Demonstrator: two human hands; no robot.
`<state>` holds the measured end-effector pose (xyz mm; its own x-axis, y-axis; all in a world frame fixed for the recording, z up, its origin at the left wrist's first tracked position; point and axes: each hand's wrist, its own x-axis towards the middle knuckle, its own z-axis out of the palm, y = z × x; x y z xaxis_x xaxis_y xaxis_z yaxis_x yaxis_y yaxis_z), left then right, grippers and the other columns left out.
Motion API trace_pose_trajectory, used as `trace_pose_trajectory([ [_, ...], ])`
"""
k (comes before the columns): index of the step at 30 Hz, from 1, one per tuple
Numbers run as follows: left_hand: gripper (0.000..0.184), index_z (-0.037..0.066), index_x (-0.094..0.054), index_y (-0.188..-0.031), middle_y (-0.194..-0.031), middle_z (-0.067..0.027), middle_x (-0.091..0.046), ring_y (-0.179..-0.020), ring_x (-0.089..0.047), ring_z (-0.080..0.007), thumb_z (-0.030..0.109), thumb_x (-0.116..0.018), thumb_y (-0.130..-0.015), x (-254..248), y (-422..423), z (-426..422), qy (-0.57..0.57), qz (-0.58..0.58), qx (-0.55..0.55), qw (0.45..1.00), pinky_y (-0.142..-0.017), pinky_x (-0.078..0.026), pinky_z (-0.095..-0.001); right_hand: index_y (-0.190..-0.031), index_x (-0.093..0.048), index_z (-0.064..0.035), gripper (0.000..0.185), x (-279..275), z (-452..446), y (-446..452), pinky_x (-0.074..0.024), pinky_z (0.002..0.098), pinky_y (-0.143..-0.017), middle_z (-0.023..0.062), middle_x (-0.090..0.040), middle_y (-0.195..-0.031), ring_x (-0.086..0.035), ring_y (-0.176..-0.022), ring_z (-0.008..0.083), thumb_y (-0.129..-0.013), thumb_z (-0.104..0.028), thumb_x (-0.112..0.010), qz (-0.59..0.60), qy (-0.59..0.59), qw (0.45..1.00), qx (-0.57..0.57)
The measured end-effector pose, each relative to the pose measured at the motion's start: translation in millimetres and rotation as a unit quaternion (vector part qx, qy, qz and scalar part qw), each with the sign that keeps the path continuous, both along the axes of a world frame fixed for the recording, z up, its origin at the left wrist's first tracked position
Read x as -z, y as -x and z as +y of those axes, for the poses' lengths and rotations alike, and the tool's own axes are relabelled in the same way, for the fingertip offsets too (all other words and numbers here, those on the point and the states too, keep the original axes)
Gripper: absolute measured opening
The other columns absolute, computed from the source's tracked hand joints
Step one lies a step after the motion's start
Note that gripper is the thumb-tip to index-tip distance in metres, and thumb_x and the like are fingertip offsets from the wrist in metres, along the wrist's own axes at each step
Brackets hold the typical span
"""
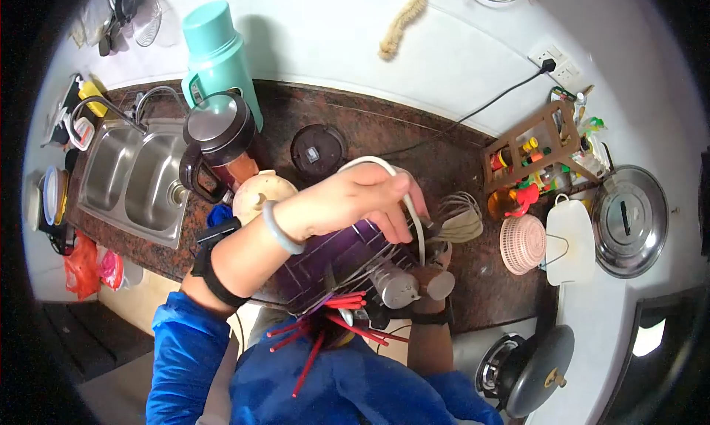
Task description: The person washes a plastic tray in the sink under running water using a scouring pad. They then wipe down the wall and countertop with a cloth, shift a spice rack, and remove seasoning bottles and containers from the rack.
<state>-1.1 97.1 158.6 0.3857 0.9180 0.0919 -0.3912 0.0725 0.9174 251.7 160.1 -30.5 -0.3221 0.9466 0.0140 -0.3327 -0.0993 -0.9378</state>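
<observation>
My left hand point(377, 196), with a pale bracelet at the wrist, is closed around a white curved handle point(410, 207). Below it is a dark purple rack point(318, 266) with thin wire bars, partly covered by my forearm. Two containers with round metallic tops, one silvery point(399, 290) and one brownish point(441, 285), stand at the rack's right end. Behind them is my right hand point(429, 307); its fingers are mostly hidden. Several red chopsticks point(346, 301) stick out near my chest. A wire whisk point(460, 219) lies right of my left hand.
Left are a double sink point(151, 175), a dark electric kettle point(220, 133) and a mint thermos point(218, 55). A round black base point(318, 151) sits behind my forearm. Right are a brown spice rack point(529, 147), pink basket point(522, 244), large lid point(630, 221) and wok point(541, 373).
</observation>
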Motion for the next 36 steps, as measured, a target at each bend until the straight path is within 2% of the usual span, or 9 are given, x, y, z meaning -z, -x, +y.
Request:
trace_pose_trajectory([
  [6,0.048,0.0,-0.052,-0.128,-0.123,-0.0096,-0.057,-0.1,-0.061,-0.0183,0.037,-0.05,-0.098,-6,8,-38,-0.02,0.02,-0.083,0.996,-0.081,-0.052,-0.0313,-0.105,-0.056,0.0011,0.038,-18,-23,-14,-0.0474,0.0341,-0.082,0.008,-0.059,-0.1,-0.057,-0.093,0.0188,-0.09,-0.033,-0.063,-0.066,-0.2,0.956,0.203],
  [10,0.051,-0.008,-0.043,-0.134,-0.132,-0.0155,-0.053,-0.095,-0.063,-0.0168,0.03,-0.044,-0.101,6,16,-43,-0.012,0.018,-0.087,0.996,-0.08,-0.051,-0.0274,-0.105,-0.058,0.0023,0.035,-35,-59,-40,-0.0456,0.0327,-0.085,0.0096,-0.061,-0.103,-0.057,-0.097,0.0165,-0.09,-0.029,-0.064,-0.125,-0.182,0.975,0.0],
  [15,0.044,0.004,-0.052,-0.132,-0.109,-0.0047,-0.064,-0.077,-0.06,-0.0099,0.033,-0.048,-0.099,13,13,-45,0.001,0.044,-0.073,0.996,-0.065,-0.048,-0.0219,-0.112,-0.059,0.0035,0.031,-54,-79,-47,-0.0446,0.031,-0.086,0.0074,-0.063,-0.105,-0.057,-0.092,0.0153,-0.09,-0.018,-0.057,-0.146,-0.059,0.977,-0.146],
  [19,0.04,0.006,-0.056,-0.13,-0.092,0.0011,-0.063,-0.067,-0.053,-0.0053,0.031,-0.047,-0.1,21,12,-45,-0.001,0.062,-0.073,0.995,-0.059,-0.044,-0.0193,-0.119,-0.056,0.0036,0.039,-45,-76,-68,-0.045,0.0288,-0.084,0.0065,-0.063,-0.105,-0.058,-0.092,0.0132,-0.093,-0.026,-0.056,-0.246,-0.039,0.948,-0.198],
  [22,0.039,0.005,-0.056,-0.129,-0.086,0.0027,-0.062,-0.063,-0.05,-0.0039,0.029,-0.045,-0.101,14,16,-52,0.002,0.076,-0.078,0.994,-0.055,-0.042,-0.019,-0.116,-0.054,0.0041,0.038,-76,-82,-60,-0.0455,0.0244,-0.075,0.0064,-0.063,-0.101,-0.058,-0.082,0.0108,-0.096,-0.028,-0.051,-0.095,-0.033,0.994,-0.053],
  [24,0.039,0.004,-0.056,-0.128,-0.086,0.0024,-0.062,-0.062,-0.05,-0.0038,0.029,-0.045,-0.101,11,18,-56,-0.01,0.083,-0.057,0.995,-0.055,-0.042,-0.0193,-0.106,-0.057,0.0028,0.024,-108,-82,-52,-0.0444,0.0238,-0.071,0.0048,-0.062,-0.095,-0.056,-0.075,0.0103,-0.093,-0.015,-0.048,-0.056,-0.067,0.992,-0.092],
  [28,0.041,0.003,-0.051,-0.132,-0.101,-0.0031,-0.065,-0.067,-0.056,-0.0077,0.027,-0.046,-0.1,7,16,-62,0.029,-0.014,-0.016,0.999,-0.059,-0.046,-0.0206,-0.097,-0.06,0.0021,0.016,-103,-77,-60,-0.0422,0.0229,-0.069,0.0027,-0.059,-0.09,-0.052,-0.073,0.0094,-0.092,-0.009,-0.05,-0.285,-0.097,0.94,-0.159],
  [31,0.044,0.001,-0.044,-0.137,-0.117,-0.0065,-0.062,-0.086,-0.058,-0.0108,0.024,-0.046,-0.1,22,8,-47,-0.004,-0.054,-0.006,0.999,-0.072,-0.047,-0.0234,-0.093,-0.062,0.0,0.018,-100,-89,-38,-0.0449,0.0293,-0.061,0.0031,-0.06,-0.076,-0.055,-0.068,0.0129,-0.083,-0.015,-0.058,-0.405,-0.189,0.891,-0.077],
  [36,0.043,0.003,-0.045,-0.136,-0.12,-0.0044,-0.062,-0.092,-0.057,-0.0104,0.026,-0.045,-0.1,26,3,-41,0.011,-0.047,-0.007,0.999,-0.079,-0.045,-0.0254,-0.1,-0.062,-0.0002,0.019,-96,-93,-41,-0.0455,0.028,-0.064,0.0026,-0.062,-0.084,-0.055,-0.072,0.0126,-0.086,-0.011,-0.056,-0.353,-0.194,0.915,-0.03],
])
